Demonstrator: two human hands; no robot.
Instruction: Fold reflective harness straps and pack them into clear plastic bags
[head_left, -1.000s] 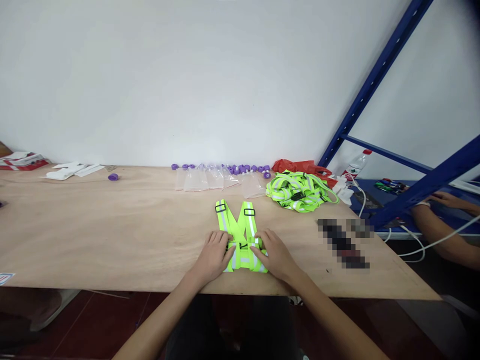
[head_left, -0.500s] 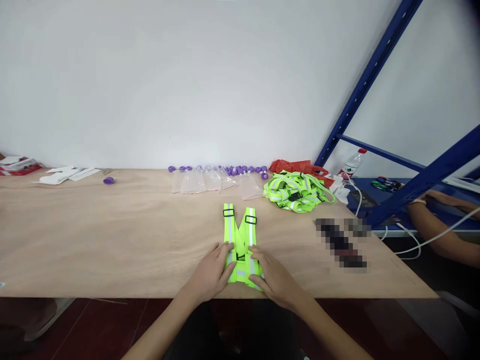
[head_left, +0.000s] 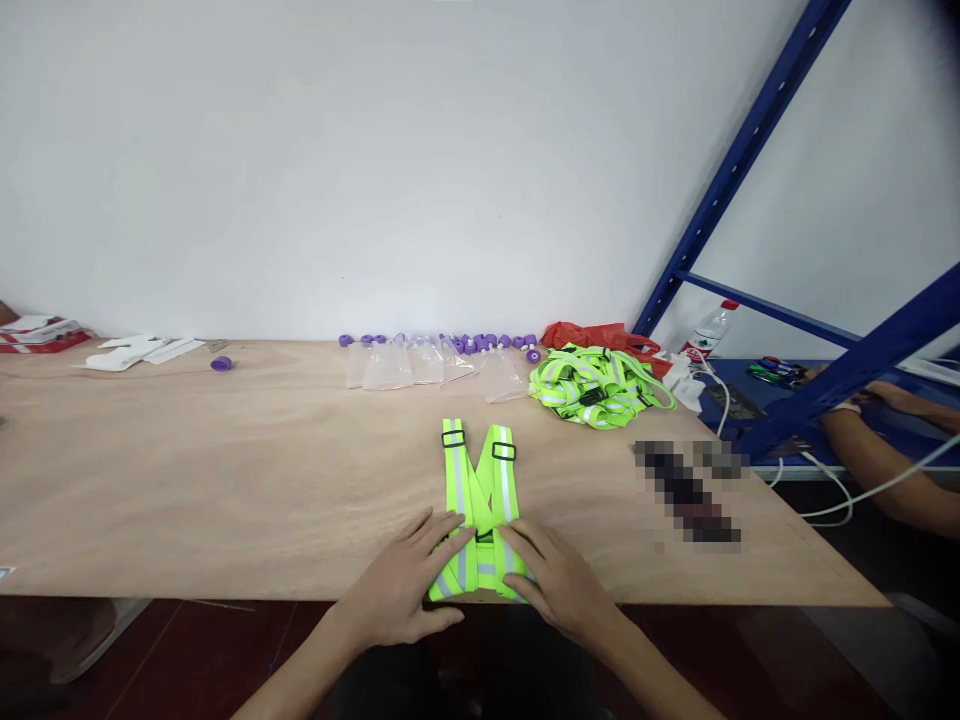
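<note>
A neon yellow-green reflective harness (head_left: 484, 500) with silver stripes and black buckles lies folded on the wooden table, its two straps pointing away from me. On its left lower part rests my left hand (head_left: 405, 575), fingers spread over the strap and thumb apart near the table edge. My right hand (head_left: 559, 580) lies on the right lower part with its fingers apart. A tangled pile of the same green straps (head_left: 596, 385) sits farther back on the right.
Clear plastic bags (head_left: 390, 365) and several purple rolls (head_left: 487, 342) line the wall. Behind the pile is a red bag (head_left: 592, 337). A blurred dark object (head_left: 690, 495) lies right. Beyond the blue frame (head_left: 847, 370), another person's arm (head_left: 885, 470) shows above a blue surface.
The harness has shifted slightly toward me and its straps sit a little wider apart. My left hand has moved down and left, its thumb now off the harness.
</note>
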